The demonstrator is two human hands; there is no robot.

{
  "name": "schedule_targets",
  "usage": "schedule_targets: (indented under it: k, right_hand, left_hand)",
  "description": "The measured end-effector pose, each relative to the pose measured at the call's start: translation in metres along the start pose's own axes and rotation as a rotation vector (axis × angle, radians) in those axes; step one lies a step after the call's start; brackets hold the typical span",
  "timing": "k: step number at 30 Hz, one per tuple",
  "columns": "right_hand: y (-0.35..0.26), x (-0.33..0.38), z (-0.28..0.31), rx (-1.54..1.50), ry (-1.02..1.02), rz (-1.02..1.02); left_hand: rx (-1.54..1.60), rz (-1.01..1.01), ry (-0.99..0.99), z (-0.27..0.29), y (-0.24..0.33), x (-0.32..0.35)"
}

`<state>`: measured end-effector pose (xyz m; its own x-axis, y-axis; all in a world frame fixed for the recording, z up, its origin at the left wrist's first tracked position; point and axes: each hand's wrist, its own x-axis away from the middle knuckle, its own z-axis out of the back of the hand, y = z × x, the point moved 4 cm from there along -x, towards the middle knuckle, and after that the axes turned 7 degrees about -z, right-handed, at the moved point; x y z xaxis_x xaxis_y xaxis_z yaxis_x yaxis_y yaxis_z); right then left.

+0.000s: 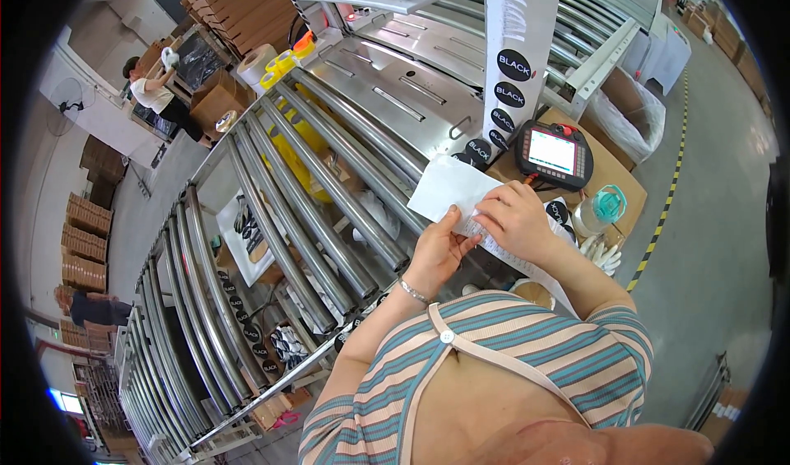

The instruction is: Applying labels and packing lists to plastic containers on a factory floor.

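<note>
Both my hands meet in front of my chest over some white paper [451,188]. My left hand [442,251], with a bracelet at its wrist, pinches the lower edge of the paper between thumb and fingers. My right hand [517,220] is closed on the paper's right side, its fingers bent over it. A printed white strip [514,261] trails below the hands towards my right forearm; whether it is joined to the upper piece I cannot tell. Close beyond my right hand is a handheld control panel [553,154] with a lit screen.
A roller conveyor [329,189] runs off to the left, beside a slotted metal plate [411,86]. A white post [514,33] with round black stickers stands ahead. At right are a teal-lidded bottle [599,208] and white gloves [603,255]. Two people are farther off at left.
</note>
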<state>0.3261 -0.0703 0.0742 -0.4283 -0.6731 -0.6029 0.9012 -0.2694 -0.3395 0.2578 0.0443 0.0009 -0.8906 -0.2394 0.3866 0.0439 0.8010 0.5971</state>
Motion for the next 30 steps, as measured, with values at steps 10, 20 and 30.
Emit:
schedule_targets:
  k: [10,20,30]
  right_hand:
    - [0.017,0.004,0.005,-0.066,-0.05,-0.218]
    - [0.031,-0.004,0.008,-0.116,-0.003,-0.274]
    - [0.03,-0.004,0.01,-0.184,0.008,-0.312]
  left_hand:
    - [-0.11,-0.071,-0.031,-0.01,-0.006,-0.006]
    - [-0.125,-0.158,-0.013,-0.013,0.0,-0.019]
    - [-0.083,-0.207,-0.043,-0.021,0.007,-0.017]
